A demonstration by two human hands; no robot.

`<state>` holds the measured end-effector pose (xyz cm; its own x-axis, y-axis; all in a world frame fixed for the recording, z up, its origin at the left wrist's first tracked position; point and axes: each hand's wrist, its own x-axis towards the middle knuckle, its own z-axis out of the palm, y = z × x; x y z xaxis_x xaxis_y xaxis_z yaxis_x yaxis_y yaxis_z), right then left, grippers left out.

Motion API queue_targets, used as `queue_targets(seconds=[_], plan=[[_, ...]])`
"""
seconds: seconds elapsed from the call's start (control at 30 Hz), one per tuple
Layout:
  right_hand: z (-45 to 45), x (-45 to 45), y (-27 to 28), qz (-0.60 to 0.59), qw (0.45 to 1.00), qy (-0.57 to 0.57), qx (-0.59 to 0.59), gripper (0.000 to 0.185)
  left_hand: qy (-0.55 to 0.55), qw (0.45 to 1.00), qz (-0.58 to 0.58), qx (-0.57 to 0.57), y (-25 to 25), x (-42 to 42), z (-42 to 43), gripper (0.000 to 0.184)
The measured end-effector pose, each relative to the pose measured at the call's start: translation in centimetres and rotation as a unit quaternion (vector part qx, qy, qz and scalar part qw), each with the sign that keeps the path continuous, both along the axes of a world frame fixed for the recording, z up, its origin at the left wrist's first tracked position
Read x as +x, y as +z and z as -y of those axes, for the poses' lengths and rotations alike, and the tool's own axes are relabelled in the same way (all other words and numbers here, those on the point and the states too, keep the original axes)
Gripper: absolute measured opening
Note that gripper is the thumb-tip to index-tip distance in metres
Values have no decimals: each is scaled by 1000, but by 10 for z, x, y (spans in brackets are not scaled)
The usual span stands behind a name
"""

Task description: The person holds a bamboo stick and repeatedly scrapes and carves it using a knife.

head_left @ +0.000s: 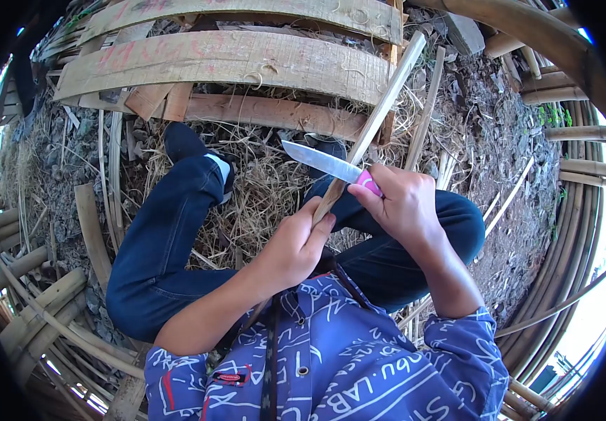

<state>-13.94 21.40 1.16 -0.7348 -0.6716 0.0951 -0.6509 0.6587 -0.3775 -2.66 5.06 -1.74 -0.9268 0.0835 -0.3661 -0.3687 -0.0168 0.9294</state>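
Observation:
My left hand (pixel 293 242) is closed around the lower part of a long bamboo strip (pixel 386 103), which slants up and to the right, away from my body. In my right hand (pixel 405 203) is a knife (pixel 325 163) with a pink handle, the fingers wrapped round it. The blade points left and lies across the strip, just above my left hand; whether the edge bites into the strip I cannot tell. Below the blade the strip looks browner, above it paler. The strip's near end is hidden by my left hand and arm.
A wooden pallet (pixel 233 62) lies ahead, close to the strip's far end. Shavings (pixel 247 193) cover the ground between my legs. Another bamboo strip (pixel 427 105) rests to the right. Bamboo poles (pixel 569 238) stand along the right side, and cut bamboo pieces (pixel 43 305) lie at left.

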Motion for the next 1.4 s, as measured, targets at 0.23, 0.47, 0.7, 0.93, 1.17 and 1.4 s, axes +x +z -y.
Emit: queue_targets(seconds=[0.23,0.47,0.7,0.93,1.17,1.4], plan=[[2,-10,-2,-19,1000,-5,1,44,-10,999,32,27,6,-4,5,18],[1,-13,-6,-64,998,-4,0,45,-26,998,42,25,10,-7,8,21],[-5,-27,-5,-81,996,-34,3,44,-20,999,32,34,8,-7,5,21],[-3,-29,-3,-78,996,-34,8,43,-17,997,50,54,10,-8,5,21],[-12,-45,-3,-64,994,-94,0,45,-26,997,55,45,7,-6,3,22],[-9,-52,-3,-55,993,-105,-10,46,-21,997,57,57,5,-5,4,21]])
